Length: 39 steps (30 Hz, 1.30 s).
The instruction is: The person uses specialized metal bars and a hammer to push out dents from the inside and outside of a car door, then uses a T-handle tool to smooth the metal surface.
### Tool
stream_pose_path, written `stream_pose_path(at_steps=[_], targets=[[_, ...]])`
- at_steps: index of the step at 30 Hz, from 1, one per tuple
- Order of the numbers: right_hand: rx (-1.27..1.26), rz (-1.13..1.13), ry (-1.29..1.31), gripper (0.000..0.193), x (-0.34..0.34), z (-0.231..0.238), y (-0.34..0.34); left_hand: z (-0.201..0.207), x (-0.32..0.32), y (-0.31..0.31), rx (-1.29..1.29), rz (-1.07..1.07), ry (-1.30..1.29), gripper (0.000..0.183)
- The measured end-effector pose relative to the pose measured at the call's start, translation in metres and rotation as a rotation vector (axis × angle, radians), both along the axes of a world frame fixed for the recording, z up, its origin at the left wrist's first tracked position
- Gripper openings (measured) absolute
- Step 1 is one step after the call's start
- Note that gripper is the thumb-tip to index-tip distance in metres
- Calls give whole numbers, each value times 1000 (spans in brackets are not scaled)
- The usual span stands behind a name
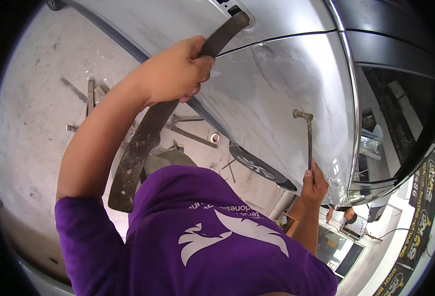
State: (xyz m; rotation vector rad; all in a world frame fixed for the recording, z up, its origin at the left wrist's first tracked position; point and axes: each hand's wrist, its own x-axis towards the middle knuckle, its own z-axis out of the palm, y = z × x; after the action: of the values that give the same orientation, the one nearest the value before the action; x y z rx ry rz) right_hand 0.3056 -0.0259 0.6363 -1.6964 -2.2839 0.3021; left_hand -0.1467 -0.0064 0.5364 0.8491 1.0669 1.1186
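Observation:
My left hand (pixel 178 71) is wrapped round a long, flat, dark metal bar (pixel 137 158), worn and slightly curved. Its upper tip lies over the silver car's side, beside a dark opening in the panel; contact there I cannot tell. The broad lower end hangs near my purple shirt. On the right, my right hand (pixel 315 185) grips a body hammer (pixel 309 130) by its thin handle. The hammer's head is at or just off the silver car panel (pixel 276 103), which has dark scratches and scuffed, dull patches.
Several metal tools and bars (pixel 193 135) lie on the pale floor (pixel 40 98) at left and below the car. A wheel (pixel 257 167) sits under the panel. The car's dark window (pixel 390 128) is at right, with banners (pixel 419 212) on a wall beyond.

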Motion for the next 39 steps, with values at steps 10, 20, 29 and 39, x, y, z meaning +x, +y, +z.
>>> stream_pose_path(at_steps=[10, 20, 29, 39], targets=[[311, 591, -336, 38, -113, 17, 86, -11, -1, -7, -36, 19, -330, 25], [426, 684, -350, 38, -143, 53, 107, -24, 12, -12, 31, 5, -354, 23], [323, 553, -295, 36, -85, 37, 71, 5, 4, -18, -128, 17, -362, 32], [555, 804, -341, 54, -159, 33, 130, 1, 7, -16, -59, 19, -351, 28]])
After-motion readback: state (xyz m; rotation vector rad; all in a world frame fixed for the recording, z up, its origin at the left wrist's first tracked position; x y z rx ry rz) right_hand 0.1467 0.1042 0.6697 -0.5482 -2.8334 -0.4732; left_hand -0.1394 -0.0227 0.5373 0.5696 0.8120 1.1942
